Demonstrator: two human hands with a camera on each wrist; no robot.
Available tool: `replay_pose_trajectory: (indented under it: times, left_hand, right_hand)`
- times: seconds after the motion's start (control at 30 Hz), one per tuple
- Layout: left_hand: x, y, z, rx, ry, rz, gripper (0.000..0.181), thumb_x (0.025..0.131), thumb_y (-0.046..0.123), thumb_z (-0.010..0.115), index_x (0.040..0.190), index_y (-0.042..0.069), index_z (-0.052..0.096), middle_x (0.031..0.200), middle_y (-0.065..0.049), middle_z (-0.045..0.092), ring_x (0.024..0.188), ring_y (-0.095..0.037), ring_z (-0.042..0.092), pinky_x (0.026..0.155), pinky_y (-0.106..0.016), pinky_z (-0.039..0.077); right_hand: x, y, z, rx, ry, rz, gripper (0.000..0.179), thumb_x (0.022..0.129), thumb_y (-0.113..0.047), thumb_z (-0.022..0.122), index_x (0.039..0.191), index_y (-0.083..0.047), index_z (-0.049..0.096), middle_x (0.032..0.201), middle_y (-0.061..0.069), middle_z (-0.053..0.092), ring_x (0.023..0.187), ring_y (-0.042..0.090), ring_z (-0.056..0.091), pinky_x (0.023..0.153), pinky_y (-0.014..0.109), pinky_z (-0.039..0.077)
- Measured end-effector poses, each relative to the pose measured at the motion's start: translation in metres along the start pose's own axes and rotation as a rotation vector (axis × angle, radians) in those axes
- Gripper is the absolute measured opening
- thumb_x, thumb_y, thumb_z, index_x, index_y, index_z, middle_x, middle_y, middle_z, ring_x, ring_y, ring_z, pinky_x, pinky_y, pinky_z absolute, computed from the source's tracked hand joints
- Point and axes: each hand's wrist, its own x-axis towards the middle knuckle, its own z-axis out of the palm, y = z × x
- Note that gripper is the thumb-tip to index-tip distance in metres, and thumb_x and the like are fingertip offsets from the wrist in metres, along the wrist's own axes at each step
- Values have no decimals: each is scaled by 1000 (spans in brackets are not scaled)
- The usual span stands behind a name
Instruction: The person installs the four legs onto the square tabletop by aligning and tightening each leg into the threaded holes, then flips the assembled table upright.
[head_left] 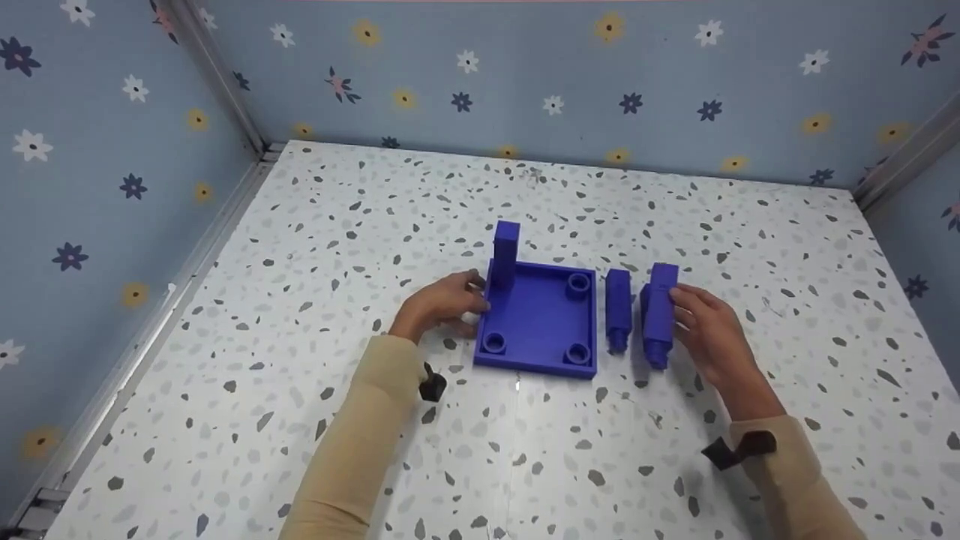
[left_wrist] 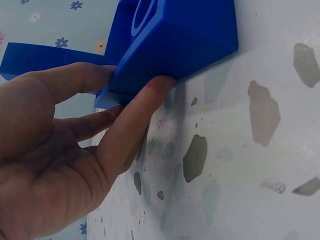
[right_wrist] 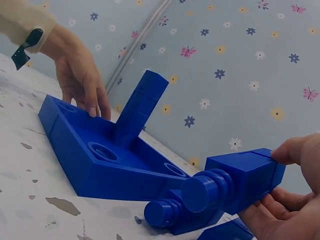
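Note:
A shallow square blue tabletop [head_left: 536, 315] with a raised rim lies with its inner side up. One square leg [head_left: 507, 251] stands in its far left corner, and round sockets show in the other corners. At the left edge, my left hand [head_left: 448, 300] grips the rim, its fingertips [left_wrist: 162, 85] against the outer wall. My right hand [head_left: 709, 330] pinches another leg [right_wrist: 245, 172] by its plain end, its round ridged end facing me. Between this leg and the tabletop lies a third leg [head_left: 619, 307]. A further blue piece [right_wrist: 227, 231] is mostly hidden under the held leg.
The parts are on a white speckled table [head_left: 375, 225]. Flowered blue panels [head_left: 517, 75] rise behind it and at both sides, with a metal strip [head_left: 225, 75] at the left corner. Dark straps [head_left: 739, 448] sit on both wrists over beige sleeves.

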Motion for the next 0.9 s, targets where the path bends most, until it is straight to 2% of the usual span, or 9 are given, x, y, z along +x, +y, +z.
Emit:
replay_pose_trajectory:
  times: [0.1,0.33,0.53,0.9]
  left_hand:
    - [0,0,0,7,0,-1,50,89,12,59,136,9,43,130,-12,53,110,-25,60,84,-31,57]
    - [-1,0,0,9,-2,12,49,89,12,59,136,8,43,129,-12,54,111,-25,59,84,-32,56]
    - [0,-1,0,19,0,5,50,88,13,59,135,9,43,128,-11,54,111,-24,60,85,-32,56]
    - [0,-1,1,-73,-24,8,53,88,6,57,138,5,39,128,-16,51,116,-28,57,81,-35,58]
  right_hand:
    - [3,-1,5,-3,-7,-5,48,90,-28,67,127,-11,42,118,-1,55,107,7,59,89,19,51]
    - [9,0,18,23,-30,-48,43,91,-24,65,123,-7,42,112,0,58,98,8,60,86,22,53]
    - [13,-1,27,12,-12,-60,45,89,-26,67,123,-9,44,116,2,56,105,11,59,90,21,52]
    - [22,-4,39,54,-21,-114,40,90,-21,66,121,-6,45,109,3,59,99,11,60,87,23,53]
